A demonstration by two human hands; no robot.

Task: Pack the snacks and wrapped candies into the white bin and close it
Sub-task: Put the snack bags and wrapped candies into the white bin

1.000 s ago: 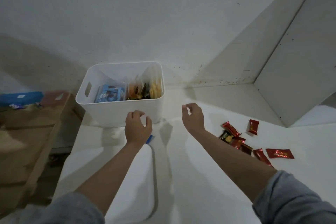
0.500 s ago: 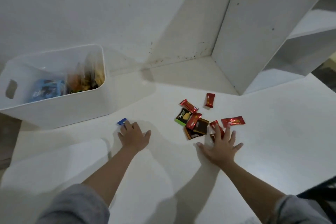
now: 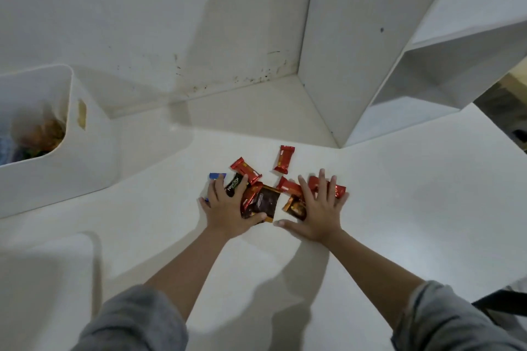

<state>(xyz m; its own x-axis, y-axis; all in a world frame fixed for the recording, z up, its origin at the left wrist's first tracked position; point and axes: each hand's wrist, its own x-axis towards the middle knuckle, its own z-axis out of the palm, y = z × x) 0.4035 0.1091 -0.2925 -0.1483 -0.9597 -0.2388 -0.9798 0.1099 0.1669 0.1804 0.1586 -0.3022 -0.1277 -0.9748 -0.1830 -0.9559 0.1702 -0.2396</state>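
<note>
The wrapped candies [image 3: 258,194] look light, thin and crinkly, and their foil probably slides easily on the smooth white counter [image 3: 399,208]; they would handle best raked into a heap between both palms and scooped from the outer edges, since single pieces may well slip out sideways or spill on the way across; nothing about them looks fragile, though a hard squeeze could crush whatever is inside; most are small red foil sachets with crimped ends, one red piece [image 3: 283,159] lying just apart beyond the pile, with a dark brown packet [image 3: 263,202] in the middle, a black sachet [image 3: 234,184] with white lettering, an orange-brown one [image 3: 293,207] and a blue wrapper [image 3: 217,176] at the left edge; the cluster sits mid-counter, near the person; the left hand [image 3: 228,209] lies flat on the pile's left side, fingers spread and straight, pressing on wrappers, not clenched round any; the right hand [image 3: 318,211] lies likewise on the right side, fingers splayed over red sachets, grasping nothing; the white bin [image 3: 85,162] stands well apart at the far left, open, with snacks already inside, blurred; no lid can be made out for certain
</note>
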